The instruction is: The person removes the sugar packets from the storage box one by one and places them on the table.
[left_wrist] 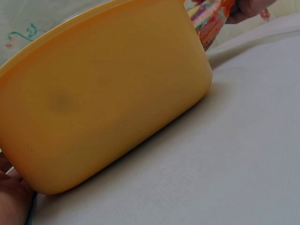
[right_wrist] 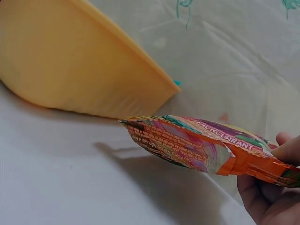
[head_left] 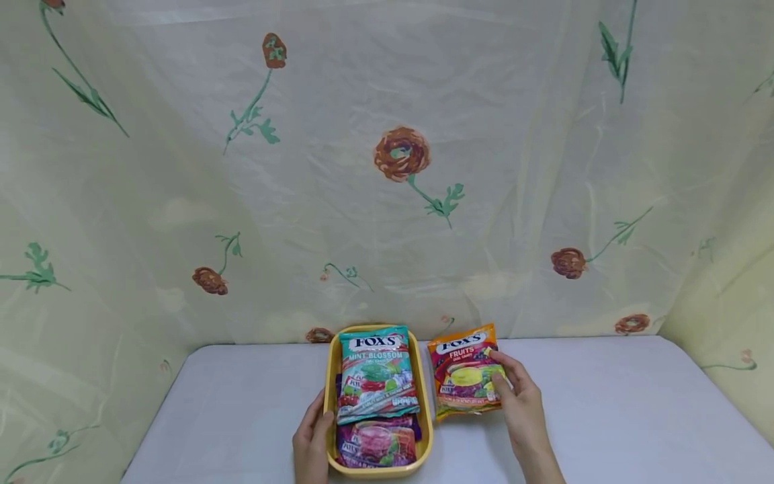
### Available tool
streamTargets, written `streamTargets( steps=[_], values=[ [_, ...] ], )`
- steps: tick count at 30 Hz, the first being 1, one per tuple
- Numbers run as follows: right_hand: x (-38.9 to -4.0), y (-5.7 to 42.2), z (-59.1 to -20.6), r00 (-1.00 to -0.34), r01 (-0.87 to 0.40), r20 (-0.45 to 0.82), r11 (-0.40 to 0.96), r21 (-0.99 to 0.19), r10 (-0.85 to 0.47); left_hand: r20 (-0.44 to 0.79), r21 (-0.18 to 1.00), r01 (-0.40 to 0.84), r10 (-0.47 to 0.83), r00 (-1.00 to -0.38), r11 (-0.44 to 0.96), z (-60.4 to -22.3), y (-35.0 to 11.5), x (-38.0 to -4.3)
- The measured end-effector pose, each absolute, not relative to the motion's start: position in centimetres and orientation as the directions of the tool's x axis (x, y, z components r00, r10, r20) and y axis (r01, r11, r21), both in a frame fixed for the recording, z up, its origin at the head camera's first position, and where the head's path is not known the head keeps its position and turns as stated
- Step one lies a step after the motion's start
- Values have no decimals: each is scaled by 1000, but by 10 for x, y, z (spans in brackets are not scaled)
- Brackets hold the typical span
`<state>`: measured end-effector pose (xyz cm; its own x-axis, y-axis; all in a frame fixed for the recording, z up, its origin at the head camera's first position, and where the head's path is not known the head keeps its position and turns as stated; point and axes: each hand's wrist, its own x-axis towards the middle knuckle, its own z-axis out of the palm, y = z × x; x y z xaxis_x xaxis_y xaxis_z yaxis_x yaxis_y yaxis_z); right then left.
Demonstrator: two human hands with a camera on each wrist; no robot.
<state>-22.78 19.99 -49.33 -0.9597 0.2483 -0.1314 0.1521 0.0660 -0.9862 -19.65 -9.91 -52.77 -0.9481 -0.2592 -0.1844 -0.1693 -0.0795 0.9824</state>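
A yellow plastic tub [head_left: 426, 430] stands on the table with candy bags inside. On top lies a teal Fox's mint candy bag [head_left: 377, 376], partly over a purple candy bag [head_left: 381, 444]. My left hand [head_left: 312, 437] rests against the tub's left outer wall; in the left wrist view only part of that hand shows, at the lower left corner. To the tub's right, my right hand [head_left: 521, 403] pinches the right edge of an orange Fox's fruits candy bag [head_left: 464, 373]. In the right wrist view this bag [right_wrist: 197, 145] is raised above the table, thumb above and fingers below.
The table [head_left: 242, 417] has a white cover and rounded back corners. Behind it and at both sides hangs a pale curtain [head_left: 338, 222] with brown flowers and green stems. The tub's far end is close to the back curtain.
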Motion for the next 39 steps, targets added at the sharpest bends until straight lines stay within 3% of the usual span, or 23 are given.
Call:
streamTargets(
  steps=[9, 18, 25, 34, 39],
  values=[
    [-232, 201, -514, -962, 143, -114, 102, -984, 248, -160, 986, -145, -273, -949, -77, -526, -98, -194],
    [-232, 202, -538, -951, 68, 68, 419, -905, 301, -175, 984, -159, -274, -946, -80, -526, -98, -196],
    [-232, 203, -546, -946, 20, 157, 536, -844, 283, -185, 981, -165, -258, -948, -101, -525, -98, -195],
    [-231, 199, -545, -908, 25, 187, 494, -869, 374, -185, 980, -158, -271, -945, -120, -524, -97, -197],
    [-229, 202, -545, -868, 31, 164, 381, -924, 469, -166, 981, -129, -281, -945, -146, -525, -94, -194]
  ],
)
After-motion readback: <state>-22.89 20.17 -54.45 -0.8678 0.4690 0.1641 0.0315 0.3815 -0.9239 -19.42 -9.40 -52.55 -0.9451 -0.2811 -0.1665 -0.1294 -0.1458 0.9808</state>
